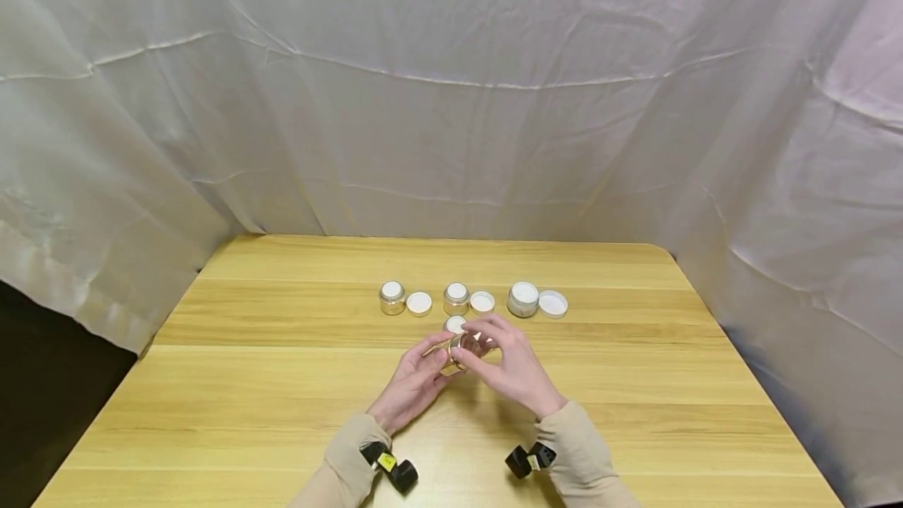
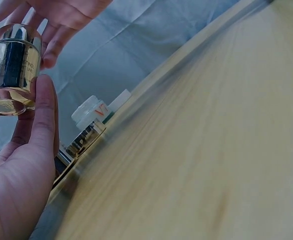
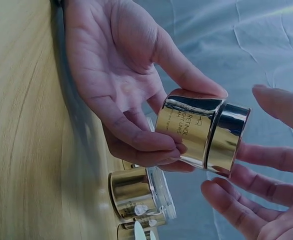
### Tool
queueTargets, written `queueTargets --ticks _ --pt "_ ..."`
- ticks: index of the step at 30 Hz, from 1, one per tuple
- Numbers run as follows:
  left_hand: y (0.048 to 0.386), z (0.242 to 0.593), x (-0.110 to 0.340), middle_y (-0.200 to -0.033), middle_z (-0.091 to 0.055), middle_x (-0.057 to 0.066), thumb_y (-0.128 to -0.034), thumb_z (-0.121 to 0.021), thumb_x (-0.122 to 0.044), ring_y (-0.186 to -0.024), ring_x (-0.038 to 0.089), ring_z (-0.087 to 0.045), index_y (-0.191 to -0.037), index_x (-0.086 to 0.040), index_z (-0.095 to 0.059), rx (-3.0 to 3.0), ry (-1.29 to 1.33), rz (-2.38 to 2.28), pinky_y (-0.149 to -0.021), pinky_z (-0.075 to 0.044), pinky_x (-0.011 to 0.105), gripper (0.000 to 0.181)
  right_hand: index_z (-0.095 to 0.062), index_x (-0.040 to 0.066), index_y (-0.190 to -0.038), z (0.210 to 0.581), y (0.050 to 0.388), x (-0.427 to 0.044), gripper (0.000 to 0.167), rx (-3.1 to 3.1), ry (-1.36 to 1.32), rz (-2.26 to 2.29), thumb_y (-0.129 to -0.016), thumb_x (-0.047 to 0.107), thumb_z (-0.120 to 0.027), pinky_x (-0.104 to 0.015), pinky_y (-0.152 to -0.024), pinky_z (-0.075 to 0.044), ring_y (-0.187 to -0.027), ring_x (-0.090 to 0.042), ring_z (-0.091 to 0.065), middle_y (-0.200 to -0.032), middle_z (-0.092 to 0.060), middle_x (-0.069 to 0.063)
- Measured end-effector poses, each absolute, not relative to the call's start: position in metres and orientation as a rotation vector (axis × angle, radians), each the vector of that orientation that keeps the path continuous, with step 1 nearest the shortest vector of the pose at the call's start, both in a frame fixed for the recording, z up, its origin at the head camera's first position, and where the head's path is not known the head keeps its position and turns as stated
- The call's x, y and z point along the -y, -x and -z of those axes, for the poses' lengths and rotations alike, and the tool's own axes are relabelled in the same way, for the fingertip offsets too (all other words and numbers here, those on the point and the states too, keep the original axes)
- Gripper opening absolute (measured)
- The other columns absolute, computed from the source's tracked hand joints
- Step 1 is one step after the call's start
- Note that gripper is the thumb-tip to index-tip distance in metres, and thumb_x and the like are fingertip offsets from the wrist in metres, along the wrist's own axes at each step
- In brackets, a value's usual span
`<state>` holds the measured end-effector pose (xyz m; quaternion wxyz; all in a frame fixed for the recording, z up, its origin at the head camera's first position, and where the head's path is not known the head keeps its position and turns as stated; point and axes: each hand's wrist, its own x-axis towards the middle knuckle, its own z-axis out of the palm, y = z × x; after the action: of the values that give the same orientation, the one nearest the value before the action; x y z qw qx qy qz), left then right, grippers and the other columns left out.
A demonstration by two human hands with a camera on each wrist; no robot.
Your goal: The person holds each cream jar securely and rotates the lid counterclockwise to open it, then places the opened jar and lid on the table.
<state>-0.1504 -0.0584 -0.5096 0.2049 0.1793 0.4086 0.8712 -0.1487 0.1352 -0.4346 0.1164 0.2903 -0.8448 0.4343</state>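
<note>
A shiny gold cosmetic jar (image 3: 186,122) with dark printed lettering is held up off the table, tilted. My left hand (image 1: 412,386) grips its body between thumb and fingers. The right hand (image 1: 511,359) is around the other end, the smooth gold lid (image 3: 230,140). In the right wrist view the right fingers (image 3: 259,187) are spread beside the lid, with the thumb slightly apart from it. Whether those fingertips touch the lid is unclear. Just beyond the hands stands another jar with a white top (image 1: 455,324), partly hidden by the right hand.
Farther back is a row of three jars: a left one (image 1: 392,299), a middle one (image 1: 456,299) and a larger one (image 1: 524,299). Beside each lies a white-faced lid, such as the right lid (image 1: 553,304). The wooden table (image 1: 282,414) ends at a grey curtain (image 1: 451,147).
</note>
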Motion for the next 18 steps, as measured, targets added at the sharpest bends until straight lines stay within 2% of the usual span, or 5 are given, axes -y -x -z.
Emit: queueTargets --ticks 4,7,14,18 --pt "0.1503 0.5100 0.0581 -0.118 -0.068 -0.009 -0.1028 -0.057 -0.017 -0.112 0.004 -0.063 -0.126 -0.025 -0.061 -1.137 -0.513 -2.430 -0.103 -0.054 0.027 0.025 -0.071 -0.001 -0.111 0.4359 0.1492 -0.1343 0.032 2.465 -0.818 -1.286 -0.089 0.022 -0.076 -0.024 -0.071 -0.062 -0.080 -0.020 -0.067 -0.102 -0.070 -0.014" --pt "0.1503 0.5100 0.0583 -0.119 -0.068 -0.008 -0.1032 -0.056 -0.016 -0.113 0.005 -0.064 -0.126 -0.025 -0.060 -1.138 -0.513 -2.428 -0.104 -0.054 0.027 0.025 -0.072 0.000 -0.109 0.4355 0.1489 -0.1342 0.031 2.465 -0.826 -1.293 -0.087 0.020 -0.079 -0.024 -0.071 -0.063 -0.080 -0.023 -0.068 -0.102 -0.070 -0.015" --pt "0.1497 0.5094 0.0587 -0.127 -0.065 -0.007 -0.1032 -0.055 -0.015 -0.113 0.005 -0.064 -0.124 -0.025 -0.062 -1.152 -0.468 -2.435 -0.102 -0.054 0.024 0.024 -0.073 0.008 -0.113 0.4336 0.1484 -0.1371 0.035 2.431 -0.942 -1.164 -0.080 0.014 -0.084 -0.031 -0.088 -0.059 -0.096 -0.022 -0.067 -0.110 -0.070 -0.003" --pt "0.1495 0.5095 0.0584 -0.124 -0.066 -0.008 -0.1034 -0.055 -0.014 -0.113 0.005 -0.064 -0.124 -0.025 -0.062 -1.146 -0.468 -2.438 -0.103 -0.054 0.025 0.025 -0.072 0.008 -0.117 0.4340 0.1482 -0.1376 0.037 2.442 -0.956 -1.164 -0.082 0.016 -0.082 -0.035 -0.093 -0.057 -0.102 -0.023 -0.066 -0.114 -0.069 -0.003"
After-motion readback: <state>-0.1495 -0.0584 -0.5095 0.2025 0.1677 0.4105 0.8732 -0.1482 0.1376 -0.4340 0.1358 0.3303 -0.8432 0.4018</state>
